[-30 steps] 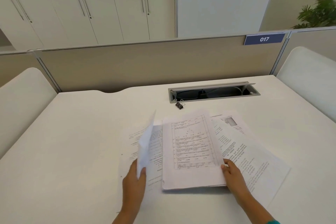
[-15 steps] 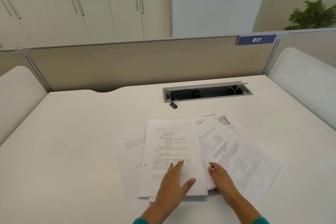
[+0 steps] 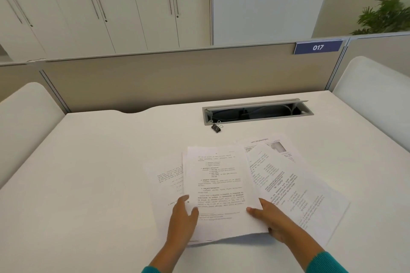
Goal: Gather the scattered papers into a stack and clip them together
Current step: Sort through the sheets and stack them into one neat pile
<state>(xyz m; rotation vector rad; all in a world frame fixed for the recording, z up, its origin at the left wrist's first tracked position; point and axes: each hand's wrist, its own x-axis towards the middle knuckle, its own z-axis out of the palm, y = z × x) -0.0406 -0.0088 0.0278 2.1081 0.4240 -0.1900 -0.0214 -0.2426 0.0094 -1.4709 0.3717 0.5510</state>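
White desk (image 3: 93, 184): we hold a partly squared stack of papers (image 3: 218, 186) near its front middle. Our left hand (image 3: 183, 217) grips the stack's left edge, thumb on top; our right hand (image 3: 269, 217) grips its right edge, thumb on the top sheet. Loose sheets (image 3: 297, 195) fan out beneath to the right, another sheet (image 3: 166, 175) to the left. Black binder clip (image 3: 216, 127): well apart, just before the cable tray (image 3: 257, 111).

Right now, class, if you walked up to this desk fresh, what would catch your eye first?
First, the fan of printed papers at the desk's near centre, with the left hand and the right hand gripping the middle stack by its sides. Next, the small black binder clip lying alone beyond them, beside the open cable tray.
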